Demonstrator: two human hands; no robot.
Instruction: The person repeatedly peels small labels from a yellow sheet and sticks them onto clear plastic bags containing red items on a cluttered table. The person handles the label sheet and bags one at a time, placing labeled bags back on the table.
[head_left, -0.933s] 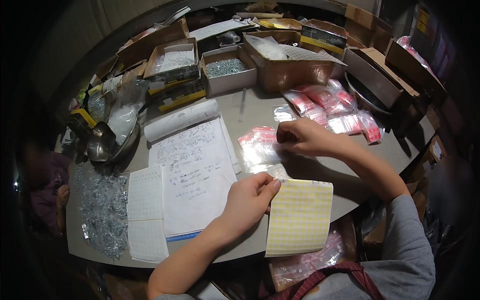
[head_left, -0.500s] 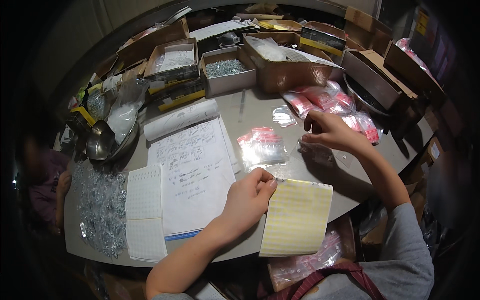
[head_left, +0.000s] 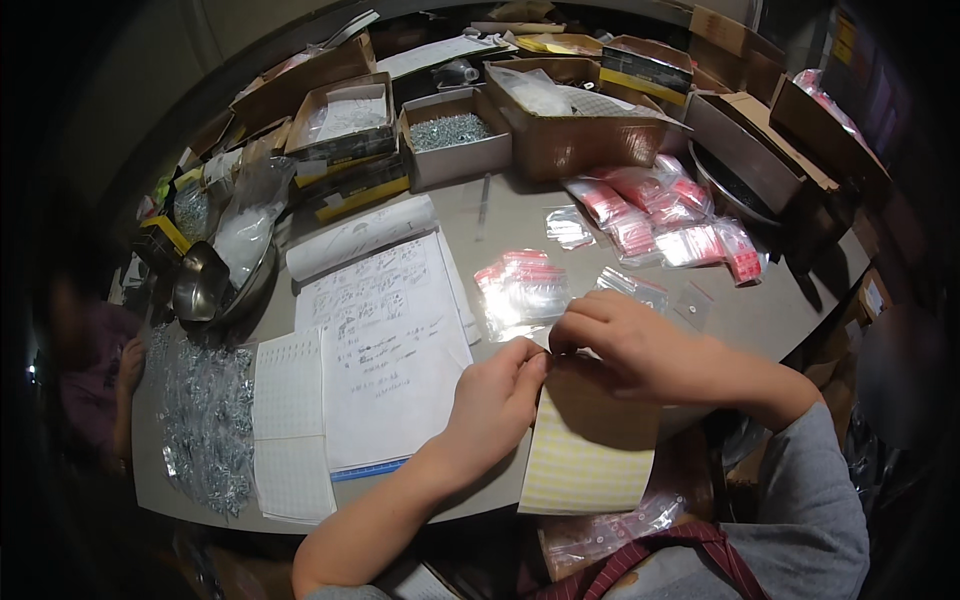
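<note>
Between thumb and fingers, my left hand [head_left: 492, 398] grips the top left corner of a yellow gridded sticker sheet [head_left: 585, 472]. My right hand [head_left: 635, 345] is at the sheet's top edge, close to the left fingertips, its fingers pinched together. Whatever those right fingers hold, if anything, is hidden. Just beyond my hands lies a stack of small clear zip bags [head_left: 522, 292] with red strips. Beside it, partly covered by my right hand, are more clear bags [head_left: 634, 285]. One single zip bag [head_left: 694, 303] lies to their right.
Filled red-and-clear packets [head_left: 640, 235] are heaped at the right. An open notebook [head_left: 395, 370] and folded white sheets [head_left: 290, 430] lie left, beside bagged metal parts [head_left: 208, 430]. A metal scoop [head_left: 200, 282] and a box of screws [head_left: 450, 133] stand farther back. Another person [head_left: 100, 350] is at far left.
My right hand has moved from above the clear bags, left and nearer to me, onto the sheet's top edge. My left hand has kept its grip on the sheet.
</note>
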